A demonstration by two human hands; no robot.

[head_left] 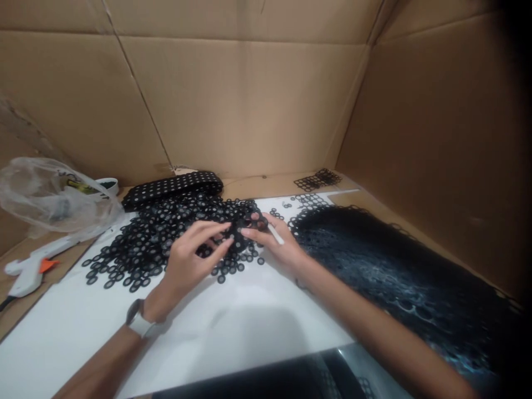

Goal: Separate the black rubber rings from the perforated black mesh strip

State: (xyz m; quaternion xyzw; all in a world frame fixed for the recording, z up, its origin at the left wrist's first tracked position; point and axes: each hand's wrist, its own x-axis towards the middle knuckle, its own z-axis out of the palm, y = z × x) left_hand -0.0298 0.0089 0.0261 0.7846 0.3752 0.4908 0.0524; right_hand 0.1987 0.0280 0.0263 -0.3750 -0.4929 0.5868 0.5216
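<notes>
Rings pinched in your right hand with a white stick | left hand parted wide, just left | keep that pinch light, steady

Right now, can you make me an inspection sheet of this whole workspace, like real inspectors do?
Surface: white sheet, partly covered by loose things.
Job's things: a big heap of small black rings; a black piece and a slim white stick at the right hand.
Clutter: clear plastic bag and white tub on the left; black dotted band behind the heap; big black mesh on the right.
Grip: left hand open beside the heap; right hand closed on the black piece.
Cables: dark cord at the white glue gun; its other end is out of view.
Surroundings: cardboard walls behind and at the right.
</notes>
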